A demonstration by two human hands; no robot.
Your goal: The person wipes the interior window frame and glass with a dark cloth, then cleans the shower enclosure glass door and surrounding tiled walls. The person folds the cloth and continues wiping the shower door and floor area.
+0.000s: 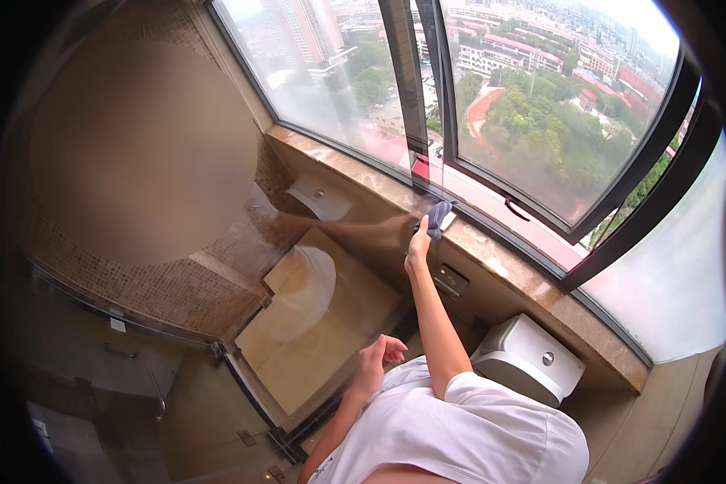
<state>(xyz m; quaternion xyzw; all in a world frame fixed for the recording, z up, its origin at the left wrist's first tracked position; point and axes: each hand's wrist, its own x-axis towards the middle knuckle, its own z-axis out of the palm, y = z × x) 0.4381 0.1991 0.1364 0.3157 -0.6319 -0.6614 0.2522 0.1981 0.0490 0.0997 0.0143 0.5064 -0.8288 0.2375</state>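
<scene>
My right hand [420,243] reaches out to the marble windowsill [499,263] and grips a dark blue-grey striped cloth [439,218]. The cloth is bunched against the sill beside the dark window frame [484,233]. A small pale edge shows by the cloth; I cannot tell what it is. Close to the front of my white shirt, my left hand [380,357] is held in the air with its fingers loosely curled and apart. Nothing shows in it.
A window sash [550,219] stands ajar high above buildings and trees. Below the sill are a white wall dispenser [520,357] and a metal plate [452,280]. At left, reflections show an arm and mosaic tile [151,287]; a large blurred patch covers part. A glass door has a metal handle [121,351].
</scene>
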